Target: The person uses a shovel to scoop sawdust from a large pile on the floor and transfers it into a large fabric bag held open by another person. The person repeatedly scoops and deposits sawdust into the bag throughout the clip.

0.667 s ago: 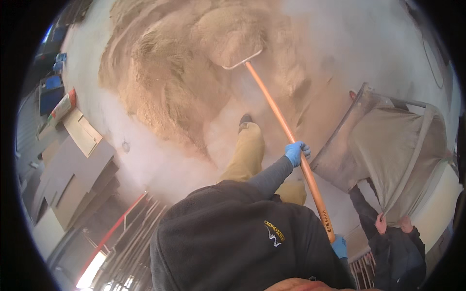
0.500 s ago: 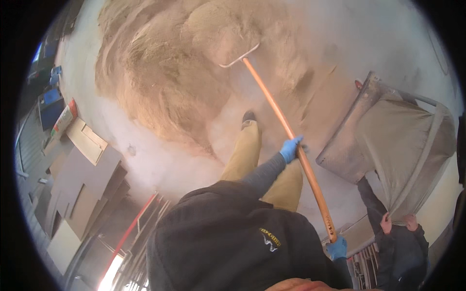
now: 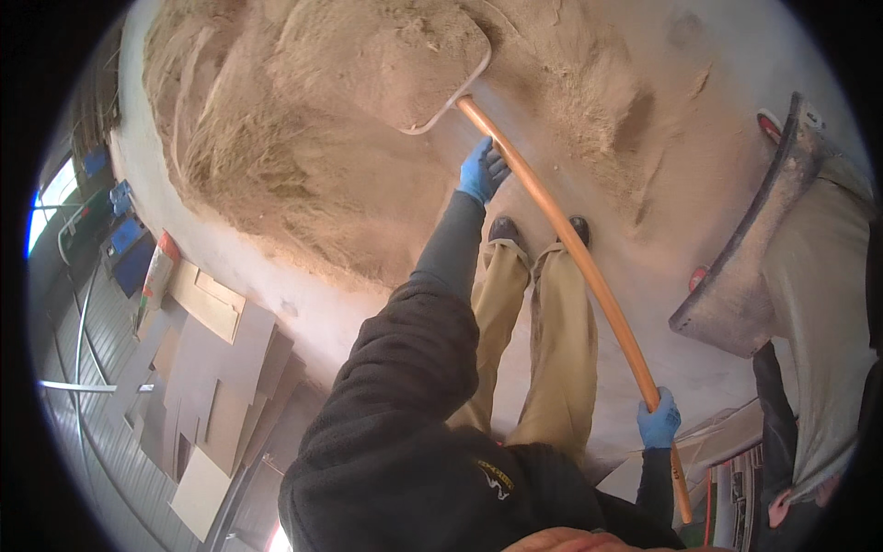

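Shovel with long orange-brown handle, its pale-rimmed blade at a loose brown heap

The blue-gloved right hand clamps the lower handle. The blue-gloved left hand is at the handle near the blade; whether it grips, I cannot tell.

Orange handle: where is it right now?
In the head view, the orange handle slants down right of centre, from the brown pile past the left hand and through the right hand.
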`<state>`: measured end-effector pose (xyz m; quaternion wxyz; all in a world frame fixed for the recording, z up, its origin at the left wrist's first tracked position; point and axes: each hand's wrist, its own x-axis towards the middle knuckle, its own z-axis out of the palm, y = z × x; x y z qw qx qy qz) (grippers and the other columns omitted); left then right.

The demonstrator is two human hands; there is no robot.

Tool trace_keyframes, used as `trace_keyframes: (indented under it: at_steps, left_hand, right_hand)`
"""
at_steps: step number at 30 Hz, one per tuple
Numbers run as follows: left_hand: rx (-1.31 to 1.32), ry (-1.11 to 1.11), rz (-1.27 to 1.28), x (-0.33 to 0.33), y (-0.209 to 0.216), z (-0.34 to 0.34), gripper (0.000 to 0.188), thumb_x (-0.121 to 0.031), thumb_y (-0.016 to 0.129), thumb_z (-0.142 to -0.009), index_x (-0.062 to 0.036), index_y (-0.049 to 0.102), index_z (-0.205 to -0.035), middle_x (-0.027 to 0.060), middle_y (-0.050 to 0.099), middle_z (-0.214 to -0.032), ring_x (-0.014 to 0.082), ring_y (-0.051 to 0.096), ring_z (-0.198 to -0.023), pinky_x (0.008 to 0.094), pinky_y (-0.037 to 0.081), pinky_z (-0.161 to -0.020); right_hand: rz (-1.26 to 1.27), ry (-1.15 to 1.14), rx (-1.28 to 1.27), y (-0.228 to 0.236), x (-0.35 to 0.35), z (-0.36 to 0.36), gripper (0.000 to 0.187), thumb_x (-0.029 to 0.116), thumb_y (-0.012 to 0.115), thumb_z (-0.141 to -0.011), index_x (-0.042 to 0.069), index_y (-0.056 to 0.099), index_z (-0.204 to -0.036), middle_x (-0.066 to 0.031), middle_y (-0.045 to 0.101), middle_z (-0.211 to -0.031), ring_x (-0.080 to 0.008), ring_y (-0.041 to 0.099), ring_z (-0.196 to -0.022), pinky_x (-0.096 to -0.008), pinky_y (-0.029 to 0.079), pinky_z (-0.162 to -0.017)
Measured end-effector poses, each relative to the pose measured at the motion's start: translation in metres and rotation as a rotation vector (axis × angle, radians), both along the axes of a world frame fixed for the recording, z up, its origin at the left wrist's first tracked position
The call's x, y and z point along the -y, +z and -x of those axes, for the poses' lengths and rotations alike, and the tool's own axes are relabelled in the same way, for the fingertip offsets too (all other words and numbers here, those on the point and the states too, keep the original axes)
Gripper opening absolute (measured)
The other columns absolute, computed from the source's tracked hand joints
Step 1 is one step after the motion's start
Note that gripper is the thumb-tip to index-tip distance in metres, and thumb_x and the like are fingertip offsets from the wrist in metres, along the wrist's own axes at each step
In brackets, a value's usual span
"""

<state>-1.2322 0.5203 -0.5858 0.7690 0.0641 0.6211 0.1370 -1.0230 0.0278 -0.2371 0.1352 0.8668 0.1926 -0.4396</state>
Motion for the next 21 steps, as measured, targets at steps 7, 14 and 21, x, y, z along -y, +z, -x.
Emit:
trace_keyframes:
  at_steps: [7, 14, 21]
  left_hand:
    - [0.117, 0.303, -0.09, -0.054, -0.124, -0.029, 0.036, -0.026, 0.068, -0.085, -0.0066, 0.053, -0.111, 0.0171, 0.061, -0.113, 0.0336, 0.064, -0.098, 0.0486, 0.052, -0.09]
    - [-0.024, 0.193, -0.078, -0.074, -0.126, -0.023, 0.006, -0.018, 0.057, -0.092, -0.0122, 0.056, -0.091, 0.0008, 0.065, -0.081, 0.0134, 0.056, -0.063, 0.0294, 0.049, -0.059]
    - [0.005, 0.197, 0.0, -0.041, -0.084, -0.013, 0.006, -0.014, 0.056, -0.09, -0.0084, 0.056, -0.09, 0.0037, 0.063, -0.077, 0.015, 0.056, -0.06, 0.0282, 0.049, -0.056]
  right_hand:
    - [-0.078, 0.04, 0.025, -0.128, -0.041, 0.02, 0.031, 0.018, 0.073, -0.074, 0.005, 0.06, -0.099, -0.0188, 0.066, -0.087, -0.0389, 0.064, -0.081, -0.0469, 0.05, -0.072]
    - [-0.154, 0.084, 0.069, -0.179, -0.04, 0.05, 0.021, 0.016, 0.07, -0.074, 0.007, 0.061, -0.091, -0.0163, 0.066, -0.082, -0.0377, 0.065, -0.075, -0.0455, 0.051, -0.067]
    - [-0.081, 0.008, 0.038, -0.138, -0.008, 0.073, 0.021, 0.011, 0.071, -0.071, 0.006, 0.059, -0.087, -0.0167, 0.063, -0.082, -0.0389, 0.063, -0.077, -0.0452, 0.049, -0.067]
